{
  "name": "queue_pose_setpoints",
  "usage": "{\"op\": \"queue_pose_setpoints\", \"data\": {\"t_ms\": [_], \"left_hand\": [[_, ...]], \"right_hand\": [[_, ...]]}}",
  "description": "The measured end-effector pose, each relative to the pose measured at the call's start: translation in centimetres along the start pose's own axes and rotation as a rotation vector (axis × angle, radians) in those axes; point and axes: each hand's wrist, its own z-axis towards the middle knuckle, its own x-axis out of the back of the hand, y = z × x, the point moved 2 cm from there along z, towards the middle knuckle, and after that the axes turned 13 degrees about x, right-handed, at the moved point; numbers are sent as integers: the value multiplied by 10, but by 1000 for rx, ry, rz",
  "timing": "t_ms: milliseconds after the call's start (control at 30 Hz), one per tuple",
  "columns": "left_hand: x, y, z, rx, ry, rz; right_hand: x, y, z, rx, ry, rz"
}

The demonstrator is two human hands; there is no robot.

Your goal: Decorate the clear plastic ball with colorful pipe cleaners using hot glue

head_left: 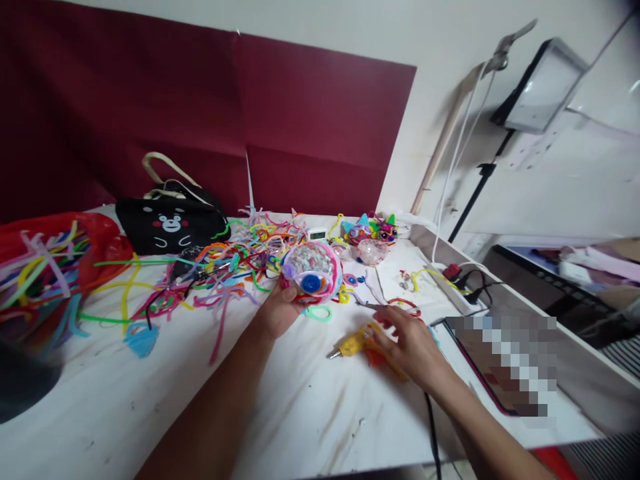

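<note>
My left hand grips the underside of a clear ball decorated with pink pipe cleaners and a blue button, held just above the white table. My right hand rests over the handle of a yellow glue gun lying on the table, fingers spread and loosely touching it. The gun's nozzle points left. A green pipe-cleaner ring lies below the ball.
A tangle of coloured pipe cleaners covers the table's middle. A black bear bag and red plastic bag stand at left. Finished colourful toys, a small timer, a power strip and a tablet lie right.
</note>
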Motion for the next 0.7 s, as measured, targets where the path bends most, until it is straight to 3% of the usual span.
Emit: {"op": "queue_pose_setpoints", "data": {"t_ms": [133,267,433,700], "left_hand": [[-2,-5,-1,-4,3,43],[-6,-7,-2,11,-25,102],[-9,-9,-2,26,-41,132],[-10,-10,-1,4,-30,140]], "right_hand": [[2,-39,22,133,265,488],[-6,-57,42,88,378,737],[-17,-51,50,28,422,877],[-20,-50,50,1,475,889]]}}
